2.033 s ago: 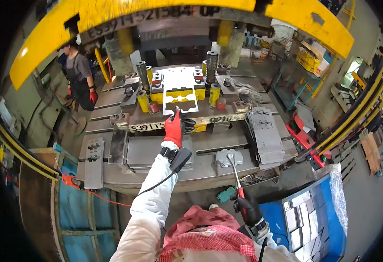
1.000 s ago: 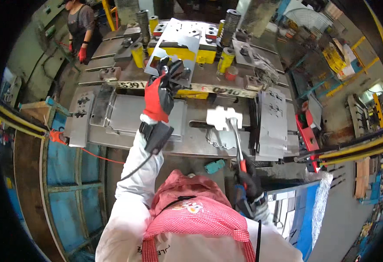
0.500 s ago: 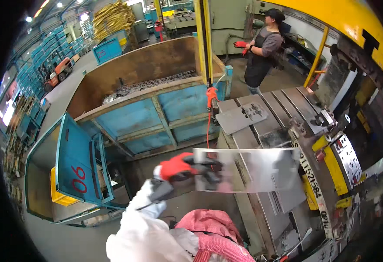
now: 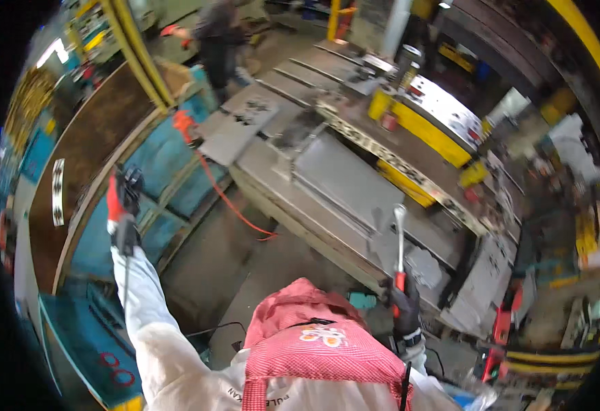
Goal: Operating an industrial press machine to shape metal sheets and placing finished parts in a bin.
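Note:
My left hand, in a red and black glove, reaches over the near side of the large blue bin. Its fingers look open, though slightly blurred, and hold nothing visible. Apart from them, a narrow shiny metal strip with dark holes shows against the bin's rusty inner wall. Low at the right, my gloved right hand is closed round the red handle of a metal rod tool with a rounded head. That tool points away from me, over the press bed's near edge. Flat metal sheets lie on the bed.
A press die with yellow blocks stands beyond the sheets. A metal plate with cut pieces lies at the bed's left corner. An orange cord hangs from a yellow post. Another person stands behind the bed.
My left hand has moved left to the bin and no longer holds the shiny sheet. A holed strip now appears over the bin. My view has turned; my right hand and tool show more fully.

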Available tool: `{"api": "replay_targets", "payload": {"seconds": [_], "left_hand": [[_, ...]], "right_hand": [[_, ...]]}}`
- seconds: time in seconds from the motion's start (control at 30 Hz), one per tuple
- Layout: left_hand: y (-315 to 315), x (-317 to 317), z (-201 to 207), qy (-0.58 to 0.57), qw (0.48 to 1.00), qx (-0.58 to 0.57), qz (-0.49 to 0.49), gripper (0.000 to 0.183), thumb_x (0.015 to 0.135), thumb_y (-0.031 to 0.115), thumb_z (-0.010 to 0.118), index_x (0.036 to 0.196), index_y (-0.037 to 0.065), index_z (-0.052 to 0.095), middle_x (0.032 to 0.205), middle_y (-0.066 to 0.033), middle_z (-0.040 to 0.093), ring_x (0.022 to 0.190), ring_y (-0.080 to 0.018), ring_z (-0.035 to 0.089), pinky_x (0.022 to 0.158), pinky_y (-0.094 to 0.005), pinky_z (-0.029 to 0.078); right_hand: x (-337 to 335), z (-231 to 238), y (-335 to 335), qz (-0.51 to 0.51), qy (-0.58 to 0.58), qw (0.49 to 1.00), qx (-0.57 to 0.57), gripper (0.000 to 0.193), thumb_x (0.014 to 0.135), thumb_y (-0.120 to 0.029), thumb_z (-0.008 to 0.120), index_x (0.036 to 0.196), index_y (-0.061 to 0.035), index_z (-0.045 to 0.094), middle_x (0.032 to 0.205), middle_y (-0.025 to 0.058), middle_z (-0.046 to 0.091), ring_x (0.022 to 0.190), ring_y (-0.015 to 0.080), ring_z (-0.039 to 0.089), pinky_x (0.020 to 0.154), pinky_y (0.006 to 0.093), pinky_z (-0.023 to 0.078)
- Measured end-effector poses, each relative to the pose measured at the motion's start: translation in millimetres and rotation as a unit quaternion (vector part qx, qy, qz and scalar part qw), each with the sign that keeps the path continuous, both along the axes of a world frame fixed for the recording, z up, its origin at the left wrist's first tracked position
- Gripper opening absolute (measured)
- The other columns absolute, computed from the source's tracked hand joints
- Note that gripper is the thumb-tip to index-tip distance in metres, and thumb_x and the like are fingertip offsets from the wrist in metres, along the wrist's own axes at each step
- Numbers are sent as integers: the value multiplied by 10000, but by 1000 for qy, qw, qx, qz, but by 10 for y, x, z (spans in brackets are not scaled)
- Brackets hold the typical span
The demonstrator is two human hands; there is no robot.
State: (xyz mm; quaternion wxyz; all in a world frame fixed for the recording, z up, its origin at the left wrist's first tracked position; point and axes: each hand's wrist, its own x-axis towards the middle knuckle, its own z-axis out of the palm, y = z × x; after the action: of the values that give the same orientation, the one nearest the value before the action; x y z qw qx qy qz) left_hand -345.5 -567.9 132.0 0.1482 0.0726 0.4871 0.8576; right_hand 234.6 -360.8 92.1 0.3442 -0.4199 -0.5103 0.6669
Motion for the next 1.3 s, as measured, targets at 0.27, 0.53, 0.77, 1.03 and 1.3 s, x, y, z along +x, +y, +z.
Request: {"api": "replay_targets", "payload": {"seconds": [0.27, 0.53, 0.77, 1.03, 1.3], "left_hand": [[1019, 2121, -1260, 197, 817, -293, -456, 301, 856, 183, 512, 1109, 22, 540, 988, -108, 622, 856, -190, 612, 736, -301, 485], [1599, 3396, -1012, -142, 794, -84, -585, 428, 910, 266, 443, 1254, 12, 420, 1128, -137, 561, 989, -219, 564, 855, -336, 445], [1776, 3641, -854, 269, 863, -58, -423, 406, 891, 246, 481, 1256, 72, 446, 824, -61, 614, 702, -153, 586, 630, -309, 476], [1747, 3280, -352, 441, 778, -172, -413, 184, 845, 55, 520, 1006, 9, 598, 890, -125, 612, 782, -219, 594, 731, -286, 445], [3321, 2888, -238, 695, 617, 54, -365, 259, 864, 169, 399, 974, 23, 583, 917, -160, 616, 875, -356, 561, 799, -381, 421]], "right_hand": [[139, -7, 862, 108, -70, 990, 51, 605, 788, -175, 533, 1336, -47, 311, 853, 51, 574, 601, 83, 491, 545, 229, 421], [146, 172, 791, 78, -101, 986, 104, 611, 797, -193, 534, 1346, -58, 303, 854, 24, 557, 672, 72, 467, 593, 219, 409], [320, 598, 111, 122, -133, 984, -14, 627, 792, -123, 556, 1352, -64, 280, 983, 51, 537, 741, 102, 497, 639, 237, 430], [736, 491, 8, 215, -28, 961, -171, 691, 775, -97, 575, 1374, -81, 231, 1003, 53, 535, 806, 99, 481, 703, 239, 420], [511, 771, -70, 42, 72, 995, -63, 696, 741, -147, 586, 1355, -49, 273, 931, 56, 536, 696, 98, 495, 603, 228, 419]]}}
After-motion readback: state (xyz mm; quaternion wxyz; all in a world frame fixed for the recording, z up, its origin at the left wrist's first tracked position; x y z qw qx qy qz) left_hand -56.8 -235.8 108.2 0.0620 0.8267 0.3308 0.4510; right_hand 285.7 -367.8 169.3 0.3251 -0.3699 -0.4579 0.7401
